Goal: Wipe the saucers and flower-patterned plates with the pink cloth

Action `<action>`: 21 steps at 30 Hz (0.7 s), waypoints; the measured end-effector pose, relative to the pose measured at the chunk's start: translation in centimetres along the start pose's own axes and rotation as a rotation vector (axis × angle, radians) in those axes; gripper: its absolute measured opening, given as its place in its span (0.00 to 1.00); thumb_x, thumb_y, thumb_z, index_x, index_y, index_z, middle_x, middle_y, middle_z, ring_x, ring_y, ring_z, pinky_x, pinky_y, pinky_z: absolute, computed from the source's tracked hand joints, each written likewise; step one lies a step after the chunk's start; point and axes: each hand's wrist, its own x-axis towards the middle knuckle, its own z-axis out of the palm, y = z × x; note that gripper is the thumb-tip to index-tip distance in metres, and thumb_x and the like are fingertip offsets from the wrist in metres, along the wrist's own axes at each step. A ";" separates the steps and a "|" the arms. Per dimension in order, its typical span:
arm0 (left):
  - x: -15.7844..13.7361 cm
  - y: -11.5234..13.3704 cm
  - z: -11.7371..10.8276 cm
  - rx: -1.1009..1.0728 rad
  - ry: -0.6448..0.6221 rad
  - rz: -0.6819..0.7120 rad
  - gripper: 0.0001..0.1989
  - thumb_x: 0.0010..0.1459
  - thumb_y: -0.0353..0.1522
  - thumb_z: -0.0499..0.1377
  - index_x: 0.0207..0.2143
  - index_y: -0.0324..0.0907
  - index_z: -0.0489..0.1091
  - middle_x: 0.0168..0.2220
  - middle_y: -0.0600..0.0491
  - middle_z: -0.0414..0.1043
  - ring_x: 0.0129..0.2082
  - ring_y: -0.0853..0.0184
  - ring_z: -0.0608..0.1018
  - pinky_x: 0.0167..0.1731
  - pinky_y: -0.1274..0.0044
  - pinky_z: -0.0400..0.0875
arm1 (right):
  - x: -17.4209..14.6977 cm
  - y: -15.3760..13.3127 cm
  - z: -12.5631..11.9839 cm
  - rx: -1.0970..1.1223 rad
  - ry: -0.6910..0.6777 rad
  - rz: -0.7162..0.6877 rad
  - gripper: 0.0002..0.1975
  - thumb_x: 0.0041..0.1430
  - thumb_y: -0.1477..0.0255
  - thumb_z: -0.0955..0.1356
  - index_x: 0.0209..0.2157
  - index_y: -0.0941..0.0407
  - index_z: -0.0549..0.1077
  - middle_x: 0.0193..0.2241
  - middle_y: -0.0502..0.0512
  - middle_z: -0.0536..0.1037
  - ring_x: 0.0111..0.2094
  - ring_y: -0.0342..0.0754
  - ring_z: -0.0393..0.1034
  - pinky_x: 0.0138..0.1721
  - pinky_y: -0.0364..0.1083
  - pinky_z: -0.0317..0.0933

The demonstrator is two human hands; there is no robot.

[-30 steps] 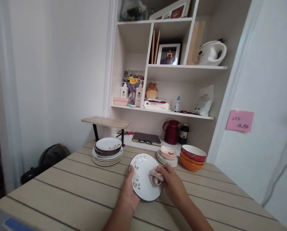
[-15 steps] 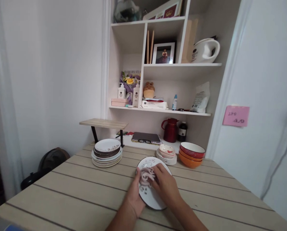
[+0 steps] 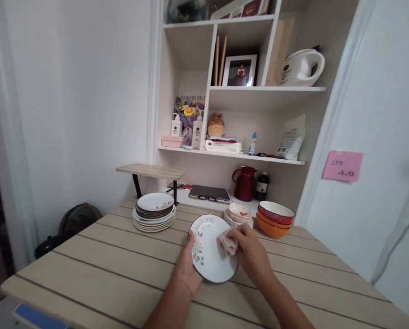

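Thumb laid over the left rim, the left hand (image 3: 187,266) clasps the plate (image 3: 211,260), its fingers mostly hidden underneath. The right hand's (image 3: 254,253) grip is pinching a bunched cloth (image 3: 228,242), which lies against the plate's upper right face. The plate is in front of the person, over the middle of the surface (image 3: 122,269); whether its underside touches the wood I cannot tell.

Holding it by 1 edge probably leaves most of the face free for the cloth, while the hidden fingers likely bear its weight from below. The stack of plates (image 3: 154,214) at the left, and the small dishes (image 3: 239,212) and bowls (image 3: 274,219) at the right, are perhaps grouped by kind to save room, with all 3 groups set beyond the hands.

The plate's decorated face points up and tips slightly toward the person, its flower pattern running along the left side. It looks nearly round, so no clear long axis shows; a slight stretch from upper left to lower right may only be the viewing angle.
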 end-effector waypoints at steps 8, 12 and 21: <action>-0.3 0.6 0.0 -0.020 0.084 0.098 0.30 0.60 0.45 0.55 0.59 0.34 0.64 0.49 0.39 0.75 0.53 0.53 0.74 0.57 0.62 0.61 | -0.5 -3.9 0.0 0.024 -0.256 -0.198 0.18 0.49 0.81 0.63 0.38 0.49 0.76 0.38 0.53 0.71 0.37 0.48 0.65 0.33 0.42 0.55; -0.7 0.3 0.7 0.032 0.154 0.043 0.31 0.58 0.47 0.58 0.55 0.32 0.68 0.46 0.39 0.77 0.50 0.52 0.76 0.55 0.63 0.64 | -0.9 -4.2 1.0 0.198 -0.287 -0.224 0.27 0.47 0.83 0.63 0.48 0.48 0.72 0.41 0.53 0.70 0.38 0.48 0.65 0.37 0.43 0.59; -0.1 -1.4 0.4 0.079 0.095 -0.105 0.28 0.57 0.45 0.59 0.52 0.34 0.70 0.42 0.40 0.79 0.46 0.52 0.78 0.50 0.63 0.67 | -0.5 -3.6 1.7 0.247 -0.095 -0.088 0.19 0.51 0.81 0.63 0.42 0.50 0.73 0.38 0.54 0.68 0.38 0.49 0.66 0.38 0.45 0.62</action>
